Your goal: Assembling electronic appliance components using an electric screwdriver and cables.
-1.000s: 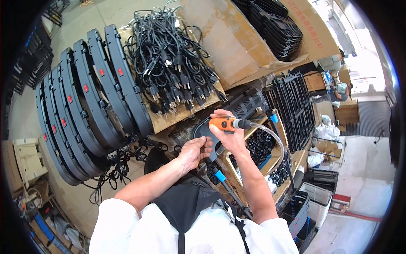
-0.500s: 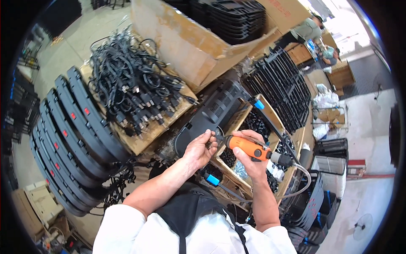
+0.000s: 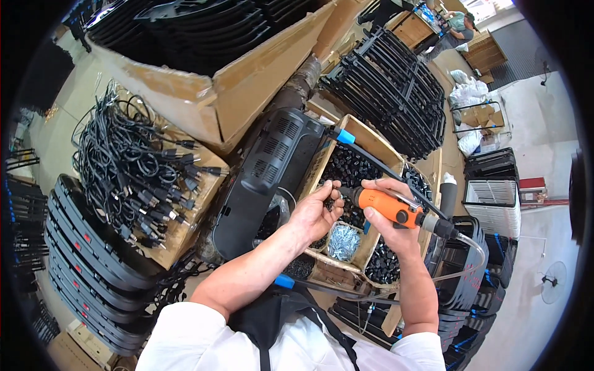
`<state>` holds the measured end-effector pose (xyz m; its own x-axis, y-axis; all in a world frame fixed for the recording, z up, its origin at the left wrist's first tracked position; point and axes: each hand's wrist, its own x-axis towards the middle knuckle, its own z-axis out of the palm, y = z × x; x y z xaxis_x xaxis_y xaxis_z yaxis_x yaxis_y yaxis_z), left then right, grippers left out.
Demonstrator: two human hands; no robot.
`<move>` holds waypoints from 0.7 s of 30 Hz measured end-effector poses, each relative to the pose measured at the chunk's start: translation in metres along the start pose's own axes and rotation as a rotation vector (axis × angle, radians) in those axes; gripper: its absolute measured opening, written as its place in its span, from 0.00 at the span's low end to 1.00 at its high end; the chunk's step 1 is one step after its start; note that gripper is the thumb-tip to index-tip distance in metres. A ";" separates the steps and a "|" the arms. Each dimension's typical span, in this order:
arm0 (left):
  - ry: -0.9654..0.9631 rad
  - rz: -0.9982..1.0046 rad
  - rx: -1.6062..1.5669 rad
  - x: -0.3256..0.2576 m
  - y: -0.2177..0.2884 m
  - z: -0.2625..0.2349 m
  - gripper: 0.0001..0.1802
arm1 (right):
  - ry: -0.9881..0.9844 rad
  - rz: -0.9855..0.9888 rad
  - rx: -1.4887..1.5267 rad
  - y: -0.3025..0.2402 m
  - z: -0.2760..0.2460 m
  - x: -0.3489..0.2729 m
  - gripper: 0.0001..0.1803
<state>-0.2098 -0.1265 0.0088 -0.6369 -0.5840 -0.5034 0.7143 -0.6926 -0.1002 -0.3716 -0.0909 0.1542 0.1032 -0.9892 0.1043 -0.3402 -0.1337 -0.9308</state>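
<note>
My right hand point(image 3: 396, 226) is wrapped round an orange pneumatic screwdriver point(image 3: 387, 207), a hose trailing from its rear end. Its dark tip points left, toward my left hand point(image 3: 317, 213). The left fingers are pinched together close to that tip; whatever they hold is too small or hidden to name. Both hands are above a divided wooden box point(image 3: 297, 196) of small black parts. One compartment holds silvery screws point(image 3: 344, 241). Left of the box lies a long black plastic housing point(image 3: 253, 179) with vent slots.
A cardboard box point(image 3: 204, 93) of stacked black parts stands far left. Bundled black cables point(image 3: 133, 167) rest on cardboard, with stacked curved black panels point(image 3: 99, 247) nearer me. Black frames point(image 3: 396, 93) are piled beyond the wooden box. A bar with blue ends point(image 3: 387, 164) crosses it. A person point(image 3: 456, 31) is in the background.
The view has shifted, so the cables and housing appear further left. Both hands and the screwdriver are further right over the wooden box, with the left fingers still by the tip.
</note>
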 end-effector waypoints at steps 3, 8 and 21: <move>0.017 0.047 0.017 0.033 0.000 0.025 0.17 | 0.010 0.022 0.011 0.013 -0.018 0.032 0.30; 0.115 0.166 0.135 0.068 0.005 0.048 0.17 | 0.063 0.048 0.068 0.050 -0.034 0.102 0.29; 0.137 0.093 0.379 0.080 0.012 -0.014 0.16 | -0.025 0.049 0.177 0.128 -0.031 0.204 0.29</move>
<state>-0.2485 -0.1756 -0.0449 -0.5119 -0.6073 -0.6076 0.5935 -0.7613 0.2609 -0.4229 -0.3117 0.0670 0.1146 -0.9921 0.0505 -0.1754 -0.0702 -0.9820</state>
